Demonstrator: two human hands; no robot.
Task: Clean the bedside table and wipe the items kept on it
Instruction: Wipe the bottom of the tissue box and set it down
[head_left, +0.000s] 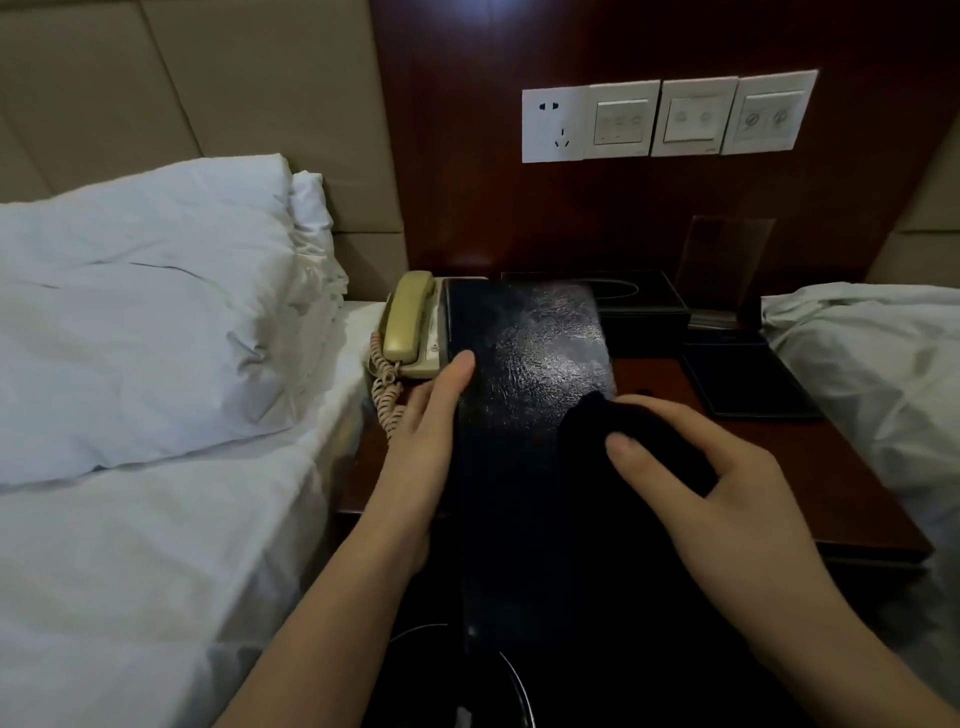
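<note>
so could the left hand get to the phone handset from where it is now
Probably yes. The left hand grips the black folder's left edge, and the phone handset lies just beyond it with nothing between. It would have to drop its grip on the folder first.

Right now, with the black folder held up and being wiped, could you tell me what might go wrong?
The left hand grips only one long edge of the black folder, so pressure from the dark cloth under the right hand could tip or twist it loose. The folder's far end sits close to the telephone; a swing could knock the handset or snag the coiled cord. The tissue box behind could also get nudged.
</note>
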